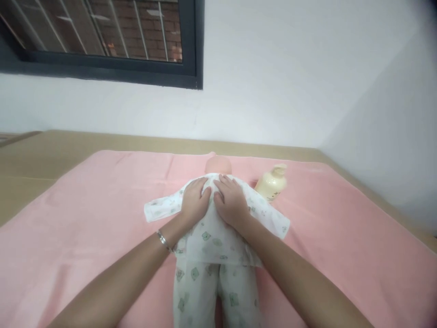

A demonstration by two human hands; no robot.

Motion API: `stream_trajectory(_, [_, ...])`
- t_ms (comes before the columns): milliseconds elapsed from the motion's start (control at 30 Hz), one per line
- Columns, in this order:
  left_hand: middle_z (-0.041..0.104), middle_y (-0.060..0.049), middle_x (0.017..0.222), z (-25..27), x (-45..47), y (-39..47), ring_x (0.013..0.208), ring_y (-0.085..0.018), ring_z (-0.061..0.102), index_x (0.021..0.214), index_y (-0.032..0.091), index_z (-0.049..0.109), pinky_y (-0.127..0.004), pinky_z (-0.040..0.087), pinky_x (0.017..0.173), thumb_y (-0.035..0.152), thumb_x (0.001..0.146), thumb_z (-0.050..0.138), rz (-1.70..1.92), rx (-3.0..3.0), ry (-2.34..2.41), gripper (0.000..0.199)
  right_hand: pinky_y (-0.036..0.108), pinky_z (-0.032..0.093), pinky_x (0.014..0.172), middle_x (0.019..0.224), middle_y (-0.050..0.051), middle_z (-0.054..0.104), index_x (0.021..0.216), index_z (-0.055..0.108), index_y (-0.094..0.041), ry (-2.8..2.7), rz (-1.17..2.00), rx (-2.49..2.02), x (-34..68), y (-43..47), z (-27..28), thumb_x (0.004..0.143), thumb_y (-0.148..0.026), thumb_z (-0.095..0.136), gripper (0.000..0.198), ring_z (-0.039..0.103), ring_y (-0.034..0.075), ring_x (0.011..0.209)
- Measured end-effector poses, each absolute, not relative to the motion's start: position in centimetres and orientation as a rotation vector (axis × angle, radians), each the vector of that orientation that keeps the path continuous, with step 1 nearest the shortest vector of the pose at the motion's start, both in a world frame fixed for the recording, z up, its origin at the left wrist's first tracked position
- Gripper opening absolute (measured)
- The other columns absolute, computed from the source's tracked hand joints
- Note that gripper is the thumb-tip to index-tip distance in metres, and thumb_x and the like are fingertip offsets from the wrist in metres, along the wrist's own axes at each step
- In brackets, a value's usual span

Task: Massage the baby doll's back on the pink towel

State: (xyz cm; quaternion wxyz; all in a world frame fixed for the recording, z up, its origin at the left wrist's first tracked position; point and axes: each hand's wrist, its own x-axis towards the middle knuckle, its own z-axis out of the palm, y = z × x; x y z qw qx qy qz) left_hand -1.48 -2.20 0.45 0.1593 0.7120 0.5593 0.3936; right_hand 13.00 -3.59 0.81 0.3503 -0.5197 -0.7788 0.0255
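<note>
A baby doll in a white patterned top and matching trousers lies on a pink sheet, its sleeves spread to both sides. My left hand rests flat on the upper left of the top, fingers pointing toward the doll's head. Beside it, my right hand lies flat on the upper right, with the two thumbs close to each other. Both hands are open and grip nothing. The doll's face is not visible. Close to the right sleeve is a cream pump bottle, tilted.
The pink sheet covers most of a tan surface. White walls stand behind and to the right. A dark-framed window with bars is at the upper left.
</note>
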Motion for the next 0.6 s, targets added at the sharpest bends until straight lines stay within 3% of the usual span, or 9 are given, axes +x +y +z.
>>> stream_trajectory(600, [0.067,-0.012,0.134,-0.09,-1.48,-1.86,0.126,-0.028,0.06,0.127,0.014,0.065,-0.049,0.043,0.116,0.033,0.092,0.043,1.126,2.03,1.63,0.046,0.052,0.039,0.118,0.14,0.016,0.064,0.122,0.07,-0.013,-2.013,0.049,-1.332,13.25,-3.63,1.14,0.092,-0.019,0.042,0.042,0.054,0.031,0.137])
